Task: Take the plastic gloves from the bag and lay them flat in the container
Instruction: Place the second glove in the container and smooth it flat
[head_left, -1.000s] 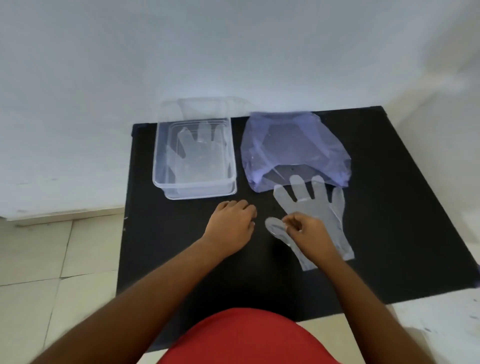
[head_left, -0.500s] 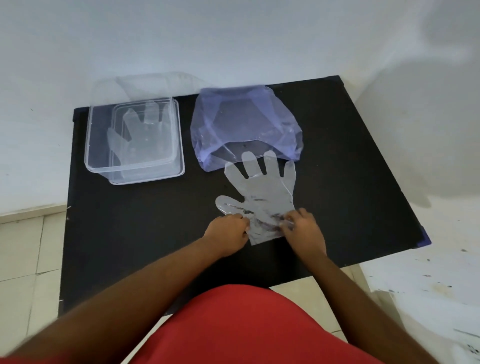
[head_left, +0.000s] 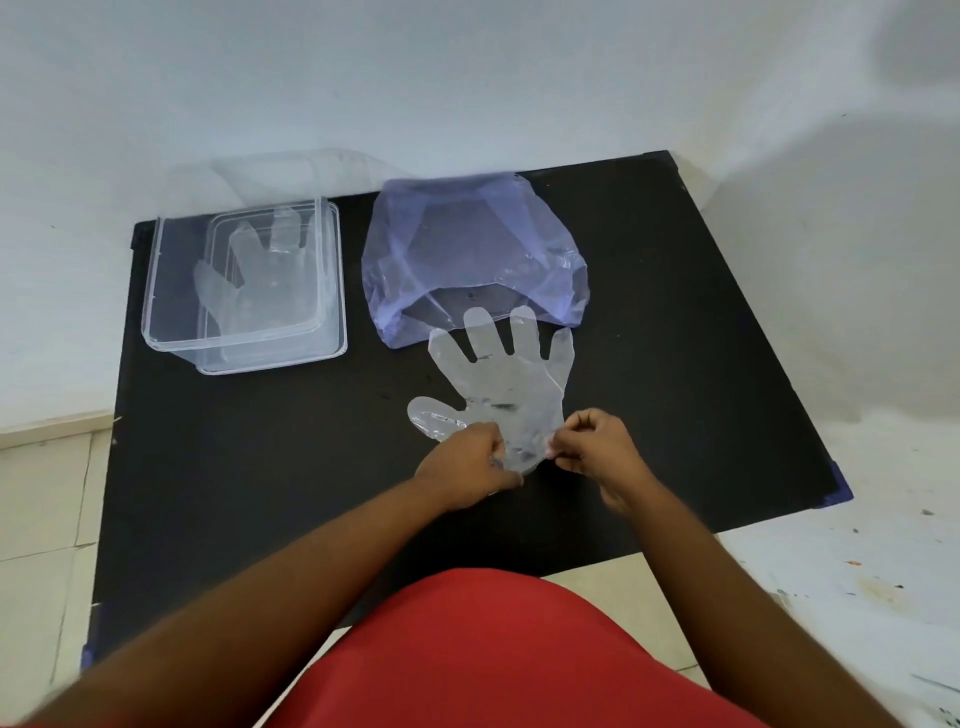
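Observation:
A clear plastic glove (head_left: 506, 387) lies spread on the black table, fingers pointing away toward the bag. My left hand (head_left: 465, 462) pinches the cuff's left corner and my right hand (head_left: 592, 449) pinches its right corner. The pale purple plastic bag (head_left: 467, 249) lies just beyond the glove, its open mouth facing me. At the table's far left stands the clear rectangular container (head_left: 156, 291), with another clear glove (head_left: 260, 270) lying flat inside it.
The black table (head_left: 260, 467) stands against a white wall. Its right edge ends near a purple-taped corner (head_left: 839, 491). Tiled floor shows at the left, a paint-marked white floor at the right. My red garment fills the bottom of the view.
My left hand moved from the bare table onto the glove's cuff. My right hand shifted from the thumb area to the cuff's right corner. The glove now lies straighter.

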